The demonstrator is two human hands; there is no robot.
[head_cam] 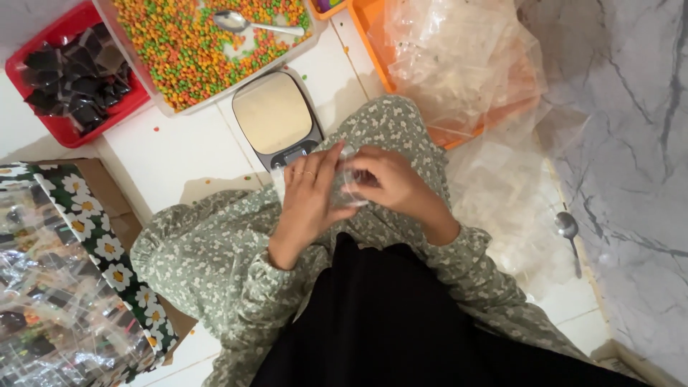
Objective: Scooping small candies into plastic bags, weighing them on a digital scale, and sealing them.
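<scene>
Far left, a red tray [68, 129] holds dark wrapped pieces, next to a clear tub of mixed-colour candy beads [186, 57] w/ a metal spoon [247, 25] lying in it. A digital kitchen scale [276, 118] sits just below the tub. Centre, over the lap — left hand [304, 201] and right hand [390, 183] both pinch a small clear plastic bag [351, 179], fingers curled shut on it. Right: orange tray of clear bags [459, 64]; a second spoon [570, 233] on the floor.

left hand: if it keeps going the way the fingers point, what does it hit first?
The left hand points up-frame and slightly right, fingers on the small clear plastic bag held with the right hand. Past the bag, the first thing is probably the kitchen scale just ahead on the floor; depth is unclear.
</scene>
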